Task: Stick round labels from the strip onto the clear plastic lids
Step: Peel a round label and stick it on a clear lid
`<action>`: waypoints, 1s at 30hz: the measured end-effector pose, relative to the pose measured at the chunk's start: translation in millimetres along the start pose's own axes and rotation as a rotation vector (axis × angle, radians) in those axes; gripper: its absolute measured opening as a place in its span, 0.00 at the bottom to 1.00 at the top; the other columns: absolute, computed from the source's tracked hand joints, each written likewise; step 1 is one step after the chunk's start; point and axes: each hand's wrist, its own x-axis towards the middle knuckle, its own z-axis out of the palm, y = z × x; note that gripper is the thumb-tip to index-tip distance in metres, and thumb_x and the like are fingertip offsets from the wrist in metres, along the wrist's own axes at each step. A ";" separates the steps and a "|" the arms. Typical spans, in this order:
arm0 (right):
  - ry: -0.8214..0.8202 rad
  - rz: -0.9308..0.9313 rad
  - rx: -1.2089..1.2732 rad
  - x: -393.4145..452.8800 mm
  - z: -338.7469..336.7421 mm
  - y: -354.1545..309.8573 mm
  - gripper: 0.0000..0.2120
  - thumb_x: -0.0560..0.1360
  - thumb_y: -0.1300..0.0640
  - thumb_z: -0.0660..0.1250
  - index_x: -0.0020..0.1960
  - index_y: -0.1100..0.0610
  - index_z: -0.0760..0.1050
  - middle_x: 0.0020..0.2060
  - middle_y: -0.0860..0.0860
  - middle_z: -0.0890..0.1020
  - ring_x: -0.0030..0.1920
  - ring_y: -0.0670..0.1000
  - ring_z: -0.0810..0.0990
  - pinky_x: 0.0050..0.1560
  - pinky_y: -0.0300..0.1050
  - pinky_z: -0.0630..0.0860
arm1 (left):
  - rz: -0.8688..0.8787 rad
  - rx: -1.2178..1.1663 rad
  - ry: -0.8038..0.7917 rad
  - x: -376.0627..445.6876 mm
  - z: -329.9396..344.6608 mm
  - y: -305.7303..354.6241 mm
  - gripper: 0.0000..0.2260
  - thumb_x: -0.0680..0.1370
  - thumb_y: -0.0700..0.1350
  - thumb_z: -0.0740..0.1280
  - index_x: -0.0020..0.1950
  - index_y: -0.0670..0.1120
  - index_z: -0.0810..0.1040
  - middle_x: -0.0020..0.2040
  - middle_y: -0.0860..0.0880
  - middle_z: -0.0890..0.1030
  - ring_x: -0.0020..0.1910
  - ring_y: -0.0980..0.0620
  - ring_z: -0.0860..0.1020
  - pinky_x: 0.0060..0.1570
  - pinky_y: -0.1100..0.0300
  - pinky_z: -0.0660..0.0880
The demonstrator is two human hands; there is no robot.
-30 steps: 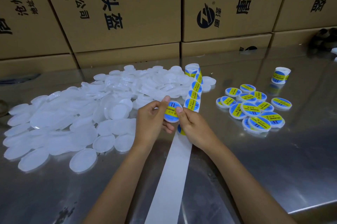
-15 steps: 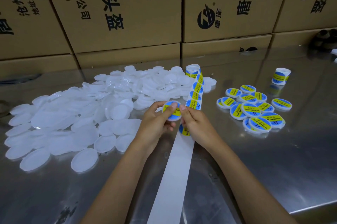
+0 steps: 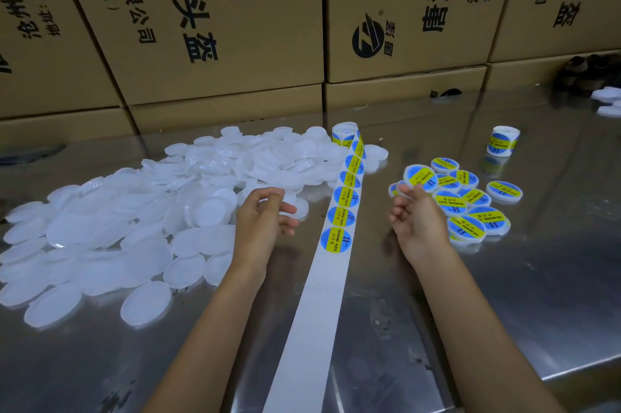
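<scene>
Right of the strip (image 3: 339, 227), right hand (image 3: 418, 222) pinches a labelled lid (image 3: 420, 178); left hand (image 3: 263, 222) loosely curled, empty; careless release may scatter the labelled pile (image 3: 470, 207).

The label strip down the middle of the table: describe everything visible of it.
The label strip is a long white backing ribbon lying flat on the steel table, running from the bottom edge up to a small roll standing by the unlabelled lids. Its near part is bare; farther up, round blue-and-yellow "SOLDERING PASTE" labels sit in a row. Neither hand touches it.
</scene>
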 end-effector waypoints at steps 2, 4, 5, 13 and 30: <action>0.020 0.048 0.130 2.7 -2.8 -2.6 0.11 0.84 0.55 0.56 0.48 0.57 0.73 0.33 0.51 0.71 0.31 0.47 0.66 0.32 0.38 0.67 | 0.010 0.030 0.009 0.4 1.1 -0.9 0.08 0.84 0.44 0.63 0.58 0.45 0.79 0.42 0.46 0.84 0.33 0.52 0.81 0.33 0.62 0.79; 0.015 0.080 0.221 4.0 -5.2 -4.0 0.07 0.84 0.57 0.57 0.51 0.57 0.73 0.36 0.52 0.73 0.33 0.47 0.68 0.33 0.38 0.68 | 0.022 0.050 0.019 0.9 1.4 -1.9 0.07 0.84 0.43 0.62 0.57 0.45 0.79 0.42 0.47 0.84 0.33 0.53 0.81 0.33 0.62 0.78; 0.004 0.087 0.238 4.6 -6.3 -4.2 0.07 0.83 0.58 0.57 0.52 0.58 0.72 0.37 0.52 0.74 0.33 0.47 0.68 0.33 0.38 0.69 | 0.028 0.059 0.022 0.8 1.2 -2.4 0.08 0.84 0.42 0.61 0.57 0.45 0.79 0.41 0.47 0.84 0.32 0.54 0.81 0.32 0.62 0.78; -0.148 -0.018 -0.105 0.6 0.1 3.6 0.10 0.80 0.60 0.58 0.52 0.58 0.78 0.31 0.51 0.75 0.28 0.46 0.69 0.29 0.38 0.69 | 0.226 0.381 0.139 11.5 -16.1 -2.1 0.11 0.80 0.37 0.60 0.56 0.51 0.77 0.46 0.50 0.83 0.40 0.56 0.80 0.38 0.67 0.73; -0.465 -0.687 -1.055 -27.7 18.8 39.7 0.12 0.77 0.64 0.66 0.59 0.54 0.79 0.52 0.42 0.78 0.56 0.44 0.72 0.51 0.22 0.63 | 0.466 0.745 -0.133 5.6 -5.3 -13.6 0.07 0.79 0.39 0.68 0.45 0.48 0.83 0.60 0.56 0.82 0.68 0.58 0.72 0.65 0.70 0.63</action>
